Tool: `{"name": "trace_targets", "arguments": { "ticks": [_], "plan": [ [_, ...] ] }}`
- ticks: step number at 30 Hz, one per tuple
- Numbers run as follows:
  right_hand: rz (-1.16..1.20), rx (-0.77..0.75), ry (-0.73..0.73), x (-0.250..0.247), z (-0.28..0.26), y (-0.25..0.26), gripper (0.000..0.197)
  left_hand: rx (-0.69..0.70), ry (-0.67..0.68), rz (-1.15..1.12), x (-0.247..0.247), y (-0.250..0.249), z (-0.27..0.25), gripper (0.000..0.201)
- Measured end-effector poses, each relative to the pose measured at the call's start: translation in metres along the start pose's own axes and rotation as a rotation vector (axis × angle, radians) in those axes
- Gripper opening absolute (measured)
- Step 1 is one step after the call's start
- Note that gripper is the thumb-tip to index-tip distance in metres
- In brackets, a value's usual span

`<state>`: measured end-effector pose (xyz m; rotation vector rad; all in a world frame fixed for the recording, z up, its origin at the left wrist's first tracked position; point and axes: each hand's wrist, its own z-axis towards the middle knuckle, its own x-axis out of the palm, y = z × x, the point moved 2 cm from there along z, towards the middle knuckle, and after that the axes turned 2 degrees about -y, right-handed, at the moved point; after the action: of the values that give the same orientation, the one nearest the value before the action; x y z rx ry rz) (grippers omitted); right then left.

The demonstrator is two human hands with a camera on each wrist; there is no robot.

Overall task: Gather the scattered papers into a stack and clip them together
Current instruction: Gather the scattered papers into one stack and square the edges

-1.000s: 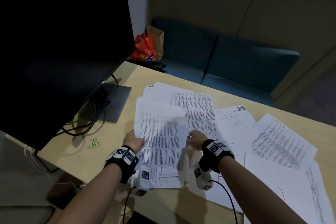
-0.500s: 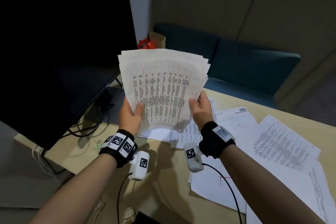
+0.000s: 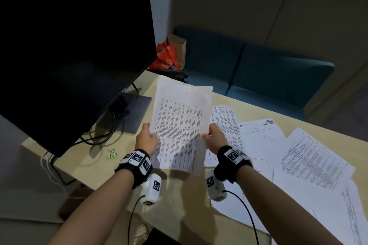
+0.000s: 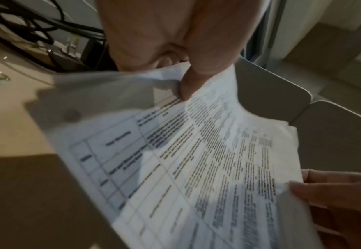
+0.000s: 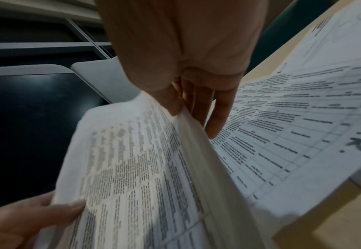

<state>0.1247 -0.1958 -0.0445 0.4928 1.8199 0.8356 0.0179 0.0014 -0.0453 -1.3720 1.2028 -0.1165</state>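
Note:
I hold a stack of printed papers (image 3: 180, 125) tilted above the desk, in front of the monitor base. My left hand (image 3: 147, 139) grips its left edge, thumb on top (image 4: 188, 84). My right hand (image 3: 214, 138) pinches the right edge, thumb on top and fingers beneath (image 5: 198, 107). The stack (image 5: 145, 168) shows several sheet edges in the right wrist view. More loose papers (image 3: 310, 157) lie scattered on the desk to the right, and one printed sheet (image 3: 225, 123) lies just under my right hand. A green binder clip (image 3: 112, 153) sits on the desk left of my left wrist.
A large dark monitor (image 3: 69, 55) with its stand (image 3: 133, 113) and cables (image 3: 99, 137) fills the left side. The wooden desk (image 3: 179, 205) ends near my forearms. A teal sofa (image 3: 268, 77) and an orange bag (image 3: 165, 57) stand behind the desk.
The stack went from lying on the desk to upright in both hands, and now it has tipped back down, lower and flatter, its sheets squared together. The view has dropped toward the desk.

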Motion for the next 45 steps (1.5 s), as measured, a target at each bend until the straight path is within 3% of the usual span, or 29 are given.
{"name": "trace_targets", "arguments": {
  "ticks": [4,9,12,15,17,20,22,25,29,32,35,37,41,45],
  "plan": [
    [-0.005,0.057,0.184,0.016,0.0,-0.006,0.003,-0.153,0.091,0.166,-0.012,0.013,0.006,0.05],
    [-0.051,0.096,0.432,0.037,-0.013,-0.02,0.035,-0.354,0.186,0.37,-0.023,0.044,-0.002,0.043],
    [-0.073,0.138,0.492,0.041,-0.015,-0.028,0.043,-0.427,0.162,0.397,-0.021,0.052,-0.004,0.058],
    [-0.159,0.159,0.383,0.032,-0.01,-0.034,0.039,-0.417,0.031,0.475,-0.019,0.045,-0.004,0.07],
    [-0.2,0.179,0.254,0.019,-0.001,-0.04,0.035,-0.28,0.0,0.601,-0.011,0.034,-0.002,0.071],
    [-0.27,0.293,0.06,-0.01,0.015,-0.053,0.038,-0.014,0.15,0.748,0.012,0.017,0.0,0.065],
    [-0.359,0.42,-0.064,-0.03,0.023,-0.066,0.046,0.078,0.316,0.779,0.032,0.012,0.004,0.068],
    [-0.351,0.591,-0.131,-0.052,0.029,-0.084,0.056,0.077,0.501,0.806,0.055,0.011,0.012,0.084],
    [-0.308,0.656,-0.106,-0.063,0.039,-0.105,0.063,0.021,0.591,0.868,0.067,0.014,0.02,0.088],
    [-0.242,0.63,-0.036,-0.062,0.045,-0.108,0.069,0.063,0.597,0.917,0.066,0.011,0.028,0.086],
    [-0.25,0.52,-0.003,-0.059,0.051,-0.1,0.045,0.09,0.607,0.906,0.062,0.006,0.038,0.08],
    [-0.259,0.396,-0.108,-0.061,0.053,-0.084,0.019,0.094,0.601,0.914,0.061,0.007,0.041,0.079],
    [-0.152,0.152,-0.542,-0.075,0.046,-0.036,0.006,0.116,0.597,0.941,0.059,0.009,0.038,0.078],
    [0.096,0.001,-0.622,-0.083,0.046,-0.003,0.012,0.103,0.582,0.878,0.049,0.008,0.035,0.062]
  ]
}}
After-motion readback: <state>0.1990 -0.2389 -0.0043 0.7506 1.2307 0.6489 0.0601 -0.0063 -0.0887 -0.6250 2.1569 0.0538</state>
